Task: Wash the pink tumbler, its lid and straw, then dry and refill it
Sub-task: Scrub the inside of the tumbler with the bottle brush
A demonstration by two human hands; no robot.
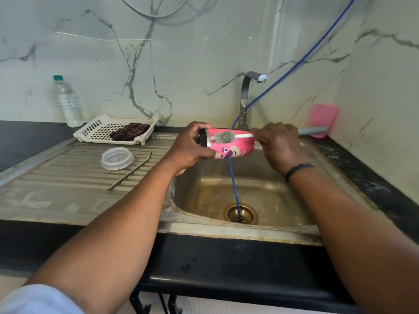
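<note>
My left hand (189, 150) grips the pink tumbler (235, 149), which lies on its side above the sink basin (283, 196) with its metal rim toward the left. My right hand (280, 146) grips a bottle brush (243, 135). The brush's bristle head lies against the tumbler's upper side, and its grey handle end (314, 130) sticks out to the right. The clear lid (116, 158) rests on the drainboard to the left. The metal straw (131, 171) lies beside the lid.
A white rack (90, 130) with a dark cloth (130, 131) stands at the back of the drainboard, a water bottle (67, 102) behind it. The tap (246, 98) stands behind the tumbler. A blue hose (234, 184) runs into the drain. A pink cup (324, 118) stands back right.
</note>
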